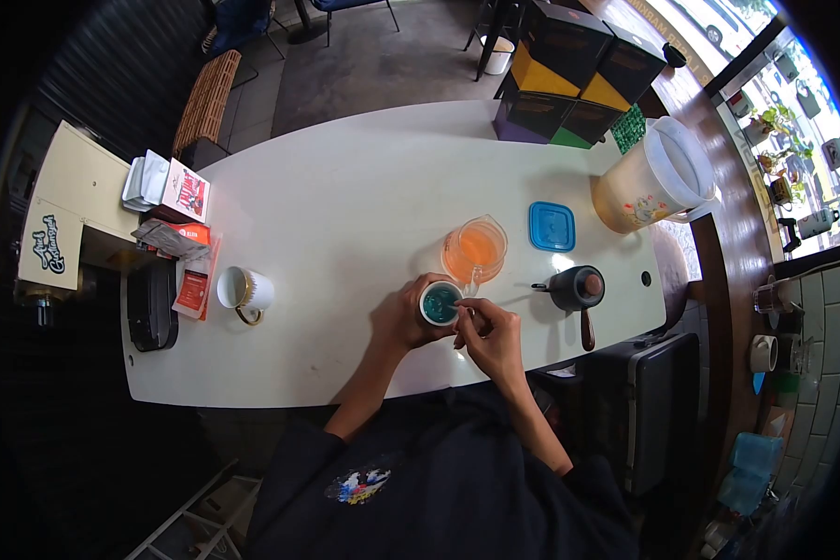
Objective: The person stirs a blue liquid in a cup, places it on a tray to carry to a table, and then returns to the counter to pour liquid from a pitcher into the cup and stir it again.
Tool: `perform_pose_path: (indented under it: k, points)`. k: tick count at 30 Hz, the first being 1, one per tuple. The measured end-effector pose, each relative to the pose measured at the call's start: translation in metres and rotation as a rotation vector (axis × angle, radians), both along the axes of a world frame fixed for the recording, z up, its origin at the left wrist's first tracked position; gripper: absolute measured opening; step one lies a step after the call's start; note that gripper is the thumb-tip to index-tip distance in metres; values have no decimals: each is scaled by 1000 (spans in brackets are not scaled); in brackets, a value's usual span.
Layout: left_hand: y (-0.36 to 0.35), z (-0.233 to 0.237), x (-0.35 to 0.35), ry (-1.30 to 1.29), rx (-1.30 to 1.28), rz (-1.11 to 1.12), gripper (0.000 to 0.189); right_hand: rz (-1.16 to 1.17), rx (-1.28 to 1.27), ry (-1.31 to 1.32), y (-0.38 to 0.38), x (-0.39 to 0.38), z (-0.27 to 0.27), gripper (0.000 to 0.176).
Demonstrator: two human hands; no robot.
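A small white cup (pixel 440 303) with blue-green liquid in it is near the front edge of the white table. My left hand (pixel 414 314) is wrapped round the cup's left side. At the cup's right rim, my right hand (pixel 491 338) pinches a thin utensil whose lower end is inside the cup; its full shape is hard to make out. Just behind the cup stands a glass jug (pixel 477 248) of orange liquid, its handle towards my right hand. A dark pot (pixel 576 288) with a wooden handle and a blue square lid (pixel 552 227) lie farther right.
On the left are a white mug (pixel 245 293) with a gold handle, red packets (pixel 193 285) and a cream machine (pixel 75 201). A large plastic pitcher (pixel 646 182) stands at the right, with stacked black boxes (pixel 569 70) at the back.
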State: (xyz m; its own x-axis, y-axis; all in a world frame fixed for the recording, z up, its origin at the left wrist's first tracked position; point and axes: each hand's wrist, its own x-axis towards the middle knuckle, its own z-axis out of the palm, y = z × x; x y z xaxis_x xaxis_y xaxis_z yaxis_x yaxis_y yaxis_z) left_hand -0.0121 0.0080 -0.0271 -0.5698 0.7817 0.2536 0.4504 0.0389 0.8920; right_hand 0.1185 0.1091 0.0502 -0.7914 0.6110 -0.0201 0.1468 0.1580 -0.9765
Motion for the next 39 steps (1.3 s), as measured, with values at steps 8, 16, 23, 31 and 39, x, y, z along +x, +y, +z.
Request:
perform_pose_path:
  k: [8, 16, 23, 31, 39]
  points:
    - [1, 2, 0, -24, 72, -21, 63, 33, 108, -28, 5, 1, 0, 12]
    - [1, 1, 0, -68, 83, -29, 63, -3, 95, 19, 3, 0, -5, 13]
    - [1, 2, 1, -65, 49, -26, 63, -7, -13, 0, 10, 6, 12, 15]
    - [0, -2, 1, -70, -38, 10, 63, -35, -94, 48, 28, 26, 42, 20]
    - [2, -1, 2, 51, -17, 33, 52, -74, -208, 224, 43, 34, 42, 29]
